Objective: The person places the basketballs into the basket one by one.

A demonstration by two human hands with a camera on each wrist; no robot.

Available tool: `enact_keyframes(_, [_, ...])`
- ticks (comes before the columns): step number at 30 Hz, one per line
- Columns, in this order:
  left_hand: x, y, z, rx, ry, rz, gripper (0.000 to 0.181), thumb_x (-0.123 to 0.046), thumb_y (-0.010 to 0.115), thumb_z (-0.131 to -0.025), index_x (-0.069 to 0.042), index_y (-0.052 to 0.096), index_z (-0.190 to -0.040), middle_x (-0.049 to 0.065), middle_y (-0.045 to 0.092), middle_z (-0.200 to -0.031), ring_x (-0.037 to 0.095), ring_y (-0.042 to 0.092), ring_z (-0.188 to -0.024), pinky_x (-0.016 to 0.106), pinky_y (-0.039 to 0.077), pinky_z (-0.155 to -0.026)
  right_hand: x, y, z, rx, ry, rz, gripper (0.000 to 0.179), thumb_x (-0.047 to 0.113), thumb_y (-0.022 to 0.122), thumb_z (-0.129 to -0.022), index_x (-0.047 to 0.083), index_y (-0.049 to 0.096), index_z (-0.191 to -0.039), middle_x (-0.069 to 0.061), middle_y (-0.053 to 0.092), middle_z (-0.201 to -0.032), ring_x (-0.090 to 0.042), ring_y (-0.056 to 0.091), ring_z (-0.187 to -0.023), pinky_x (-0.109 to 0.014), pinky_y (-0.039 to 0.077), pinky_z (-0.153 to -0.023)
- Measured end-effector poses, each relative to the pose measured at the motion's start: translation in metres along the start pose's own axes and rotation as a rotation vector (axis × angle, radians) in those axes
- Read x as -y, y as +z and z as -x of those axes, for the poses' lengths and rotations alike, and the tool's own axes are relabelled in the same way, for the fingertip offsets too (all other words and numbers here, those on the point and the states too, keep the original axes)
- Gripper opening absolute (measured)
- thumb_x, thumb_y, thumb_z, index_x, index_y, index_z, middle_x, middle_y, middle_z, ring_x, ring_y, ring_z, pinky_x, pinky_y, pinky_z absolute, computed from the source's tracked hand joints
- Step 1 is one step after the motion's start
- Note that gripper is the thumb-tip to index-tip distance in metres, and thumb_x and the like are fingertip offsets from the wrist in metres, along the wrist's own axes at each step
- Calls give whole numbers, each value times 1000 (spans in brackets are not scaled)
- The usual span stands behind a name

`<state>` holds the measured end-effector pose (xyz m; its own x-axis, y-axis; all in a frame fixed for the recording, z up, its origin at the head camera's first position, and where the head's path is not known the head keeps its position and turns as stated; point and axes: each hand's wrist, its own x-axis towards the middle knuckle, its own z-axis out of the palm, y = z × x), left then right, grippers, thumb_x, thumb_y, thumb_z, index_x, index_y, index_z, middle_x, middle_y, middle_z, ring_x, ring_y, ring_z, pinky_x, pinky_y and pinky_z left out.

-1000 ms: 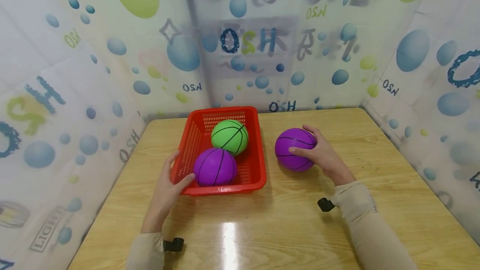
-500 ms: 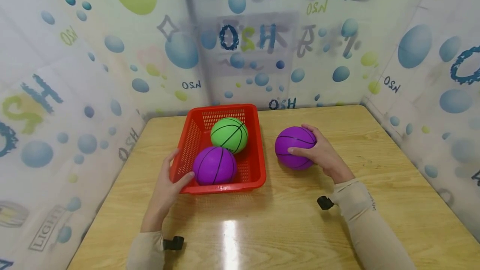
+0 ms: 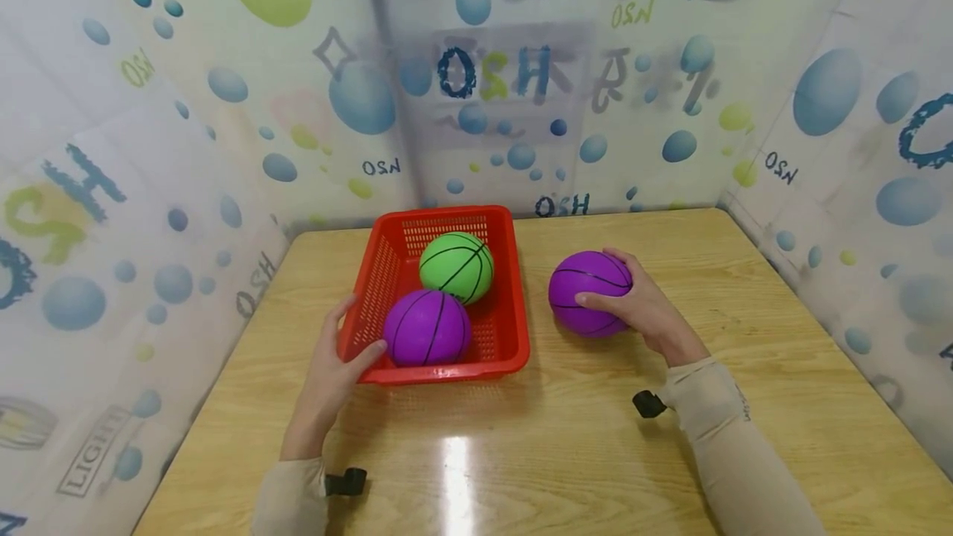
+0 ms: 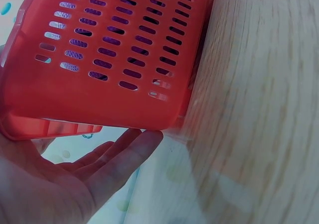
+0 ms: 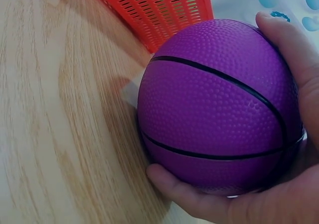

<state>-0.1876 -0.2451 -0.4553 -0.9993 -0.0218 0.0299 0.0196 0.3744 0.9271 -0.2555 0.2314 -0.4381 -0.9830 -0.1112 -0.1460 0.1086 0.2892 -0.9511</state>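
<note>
A red plastic basket (image 3: 476, 371) with slotted walls stands on the table, left of centre in the head view. Inside it are a green basketball (image 3: 456, 268) and, nearer me, a purple basketball (image 3: 427, 328). My left hand (image 3: 332, 372) holds the basket's near left corner, thumb over the rim and fingers along the outer wall (image 4: 114, 59). To the basket's right, my right hand (image 3: 655, 317) grips a second purple basketball (image 3: 584, 294) from its right side. The right wrist view shows thumb and fingers spread around this ball (image 5: 219, 104), low at the table.
The wooden table (image 3: 566, 453) reaches back to a patterned curtain (image 3: 521, 131), which also hangs along both sides. A strip of tabletop separates the basket from the right-hand ball. A black wrist camera (image 3: 346, 482) sits below the left hand, another black camera (image 3: 648, 404) below the right.
The head view has shifted slightly. Both hands keep their holds, and the basket and balls stay in place.
</note>
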Motion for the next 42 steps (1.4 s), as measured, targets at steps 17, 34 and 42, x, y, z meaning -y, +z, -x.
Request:
enact_keyframes(17, [3, 0, 1, 8, -3, 14, 93, -29, 76, -107, -34, 17, -178, 16, 33, -176, 40, 49, -152, 60, 44, -120, -6, 1, 1, -59, 13, -34, 114, 43, 90, -95, 27, 15, -179, -25, 26, -178, -51, 37, -158, -66, 41, -124])
enact_keyframes(34, [-2, -2, 1, 14, -20, 20, 94, -30, 76, -107, -37, 15, -178, 18, 34, -175, 40, 49, -152, 62, 44, -121, 28, -6, -1, -93, -43, -82, 113, 42, 89, -96, 29, 14, -179, -23, 26, -177, -51, 43, -154, -63, 54, -112])
enact_keyframes(42, [-1, -2, 2, 16, -14, 20, 94, -30, 76, -106, -35, 15, -178, 18, 33, -176, 41, 48, -152, 63, 43, -121, 45, -9, -8, -110, -86, -102, 111, 40, 91, -95, 34, 18, -178, -19, 25, -177, -49, 45, -152, -60, 58, -105])
